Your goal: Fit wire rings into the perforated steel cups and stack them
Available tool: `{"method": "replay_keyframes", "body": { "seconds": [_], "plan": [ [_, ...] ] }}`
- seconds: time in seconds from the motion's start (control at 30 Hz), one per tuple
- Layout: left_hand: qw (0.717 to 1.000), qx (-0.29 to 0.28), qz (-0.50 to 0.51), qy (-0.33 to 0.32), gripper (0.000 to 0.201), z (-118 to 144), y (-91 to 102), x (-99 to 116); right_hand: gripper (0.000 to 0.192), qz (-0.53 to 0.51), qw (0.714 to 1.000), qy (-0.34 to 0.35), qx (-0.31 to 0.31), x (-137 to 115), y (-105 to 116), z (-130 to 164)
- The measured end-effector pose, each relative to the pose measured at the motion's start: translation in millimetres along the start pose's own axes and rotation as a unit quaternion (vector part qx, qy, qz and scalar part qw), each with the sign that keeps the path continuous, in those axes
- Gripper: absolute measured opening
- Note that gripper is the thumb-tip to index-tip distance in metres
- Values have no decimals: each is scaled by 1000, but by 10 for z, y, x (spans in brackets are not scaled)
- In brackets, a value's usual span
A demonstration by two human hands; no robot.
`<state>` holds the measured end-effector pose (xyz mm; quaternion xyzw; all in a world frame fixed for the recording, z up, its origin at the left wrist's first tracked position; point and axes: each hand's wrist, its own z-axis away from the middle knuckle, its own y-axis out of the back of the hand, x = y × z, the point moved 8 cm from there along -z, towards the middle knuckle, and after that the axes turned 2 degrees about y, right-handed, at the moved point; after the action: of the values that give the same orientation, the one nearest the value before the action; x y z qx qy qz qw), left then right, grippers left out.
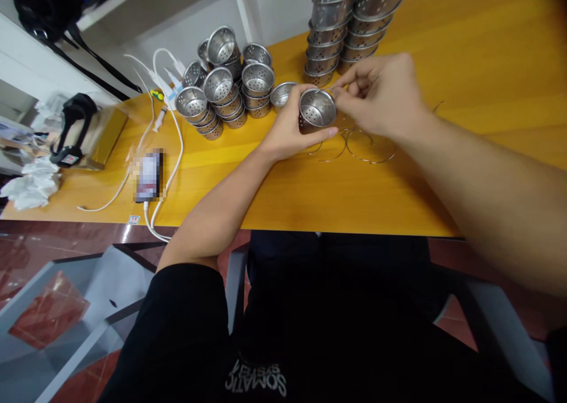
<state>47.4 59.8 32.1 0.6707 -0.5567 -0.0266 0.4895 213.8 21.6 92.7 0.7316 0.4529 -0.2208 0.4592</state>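
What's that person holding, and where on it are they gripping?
The left hand holds a perforated metal cup around its outer side. The right hand is beside its rim; its hold can't be told.

Has both forearms bare and angled inward to meet out front. Holds left arm (233,190) bent at elbow, roughly straight at wrist. Curves left hand (286,119) into a C, digits spread, gripping. Reaches in from the right with right arm (478,166). Pinches with right hand (381,93) at fingertips (342,97), remaining fingers curled. Has hands close together.
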Motion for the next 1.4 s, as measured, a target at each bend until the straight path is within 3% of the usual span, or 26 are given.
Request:
{"method": "replay_keyframes", "body": {
  "seconds": [0.2,0.37,0.7,1.2,1.4],
  "plan": [
    [999,32,29,26,107,-31,38,28,11,-5,1000,-4,26,-30,-55,24],
    [998,25,32,48,101,-46,35,30,21,-19,1000,-7,23,-8,-118,40],
    [1000,17,12,20,99,-46,69,125,21,-19,1000,2,4,-43,-82,38],
    [1000,17,8,2,96,-48,43,105,18,-23,1000,17,-4,-67,-85,45],
    [999,31,22,16,92,-36,60,55,5,-82,994,66,-8,-179,39,27]
  ]
}}
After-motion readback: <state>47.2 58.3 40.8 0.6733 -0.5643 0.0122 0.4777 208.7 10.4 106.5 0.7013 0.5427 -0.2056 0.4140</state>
